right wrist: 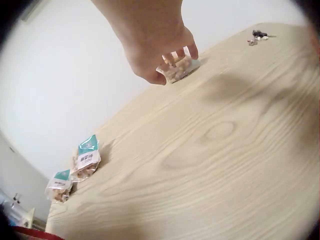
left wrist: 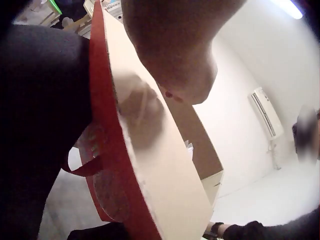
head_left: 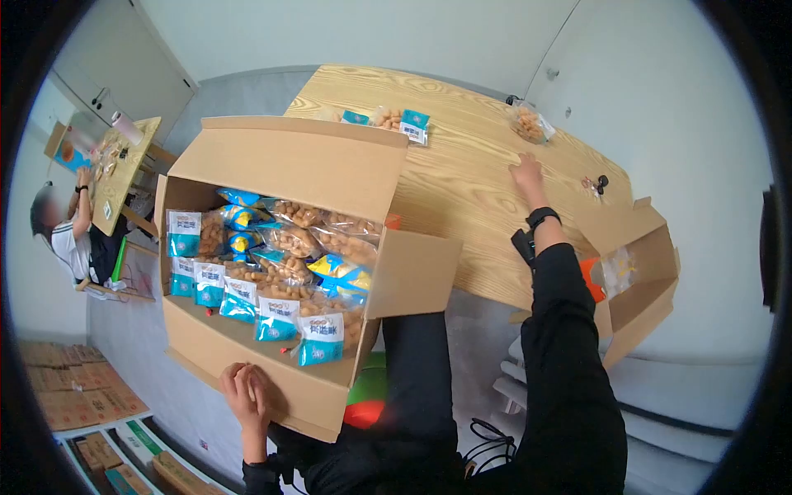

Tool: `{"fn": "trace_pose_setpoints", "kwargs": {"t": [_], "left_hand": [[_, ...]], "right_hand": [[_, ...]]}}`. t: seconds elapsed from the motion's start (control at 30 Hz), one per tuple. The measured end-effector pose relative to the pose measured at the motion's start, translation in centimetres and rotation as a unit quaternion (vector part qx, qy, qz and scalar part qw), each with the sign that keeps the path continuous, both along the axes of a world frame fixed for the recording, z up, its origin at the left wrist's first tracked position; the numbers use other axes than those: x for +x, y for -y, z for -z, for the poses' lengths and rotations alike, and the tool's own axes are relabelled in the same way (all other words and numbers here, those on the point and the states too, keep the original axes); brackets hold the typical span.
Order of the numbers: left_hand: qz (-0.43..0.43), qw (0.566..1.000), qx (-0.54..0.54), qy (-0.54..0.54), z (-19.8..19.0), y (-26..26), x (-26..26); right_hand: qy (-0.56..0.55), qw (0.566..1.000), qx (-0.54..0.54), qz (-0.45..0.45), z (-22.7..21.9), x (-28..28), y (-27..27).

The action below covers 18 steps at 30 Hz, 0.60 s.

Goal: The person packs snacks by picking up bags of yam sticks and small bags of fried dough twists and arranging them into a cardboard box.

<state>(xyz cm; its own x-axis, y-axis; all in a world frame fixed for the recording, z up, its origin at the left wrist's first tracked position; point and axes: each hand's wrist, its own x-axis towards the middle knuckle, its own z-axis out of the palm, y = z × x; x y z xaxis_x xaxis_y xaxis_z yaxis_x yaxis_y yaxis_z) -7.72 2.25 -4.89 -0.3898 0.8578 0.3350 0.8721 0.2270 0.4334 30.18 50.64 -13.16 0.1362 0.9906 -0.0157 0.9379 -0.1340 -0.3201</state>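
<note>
Above the near flap of a big cardboard box (head_left: 276,148) is my left hand (head_left: 245,398), its fingers loosely bent. The left wrist view shows that hand (left wrist: 182,65) and a shadow on the pale flap (left wrist: 160,165). Clear bags of brown snacks with white-and-teal labels, such as one bag (head_left: 320,338), fill the box, with some blue-and-yellow packets (head_left: 340,276) among them. My right hand (head_left: 529,180) reaches over the wooden table, just short of a lone snack bag (head_left: 528,124). In the right wrist view its spread fingers overlap this bag (right wrist: 181,70); the hand (right wrist: 160,50) holds nothing.
Two snack bags (head_left: 400,124) lie at the table's far left edge. Small dark and reddish items (head_left: 596,185) lie at its right, near an open carton (head_left: 639,285). At the far left a person (head_left: 70,231) sits at another table (head_left: 124,177), above stacked cartons (head_left: 78,379).
</note>
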Motion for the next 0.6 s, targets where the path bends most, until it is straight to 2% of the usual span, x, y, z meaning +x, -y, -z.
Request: {"fn": "trace_pose_setpoints", "kwargs": {"t": [0.07, 0.13, 0.17, 0.23, 0.33, 0.47, 0.53, 0.6], "left_hand": [[-0.002, 0.999, -0.015, -0.035, -0.6, -0.6, 0.2], [-0.006, 0.998, -0.034, -0.053, -1.6, -1.3, 0.2], [-0.002, 0.996, -0.043, -0.073, -2.0, -1.5, 0.1], [-0.013, 0.995, -0.048, -0.088, -2.1, -1.5, -0.3], [-0.057, 0.993, -0.053, -0.084, -1.6, -0.9, -0.5], [-0.036, 0.992, -0.083, -0.092, -1.1, -1.0, -0.3], [-0.04, 0.991, -0.089, -0.093, -1.2, -1.1, -0.3], [-0.05, 0.99, -0.089, -0.1, -1.2, -1.2, -0.4]], "right_hand": [[0.104, 0.994, -0.021, -0.022, -0.6, 1.2, -1.5], [0.151, 0.986, -0.07, 0.011, -2.0, 2.1, -3.5], [0.155, 0.985, -0.074, 0.005, -2.5, 2.7, -4.2], [0.228, 0.971, -0.066, -0.026, -3.1, 4.2, -5.9], [0.271, 0.962, -0.035, -0.03, -2.1, 6.1, -7.9], [0.251, 0.964, -0.077, -0.026, -2.9, 6.2, -9.0], [0.303, 0.949, -0.065, -0.063, -2.6, 6.5, -9.5], [0.282, 0.956, -0.045, -0.071, -1.3, 7.3, -10.3]]}}
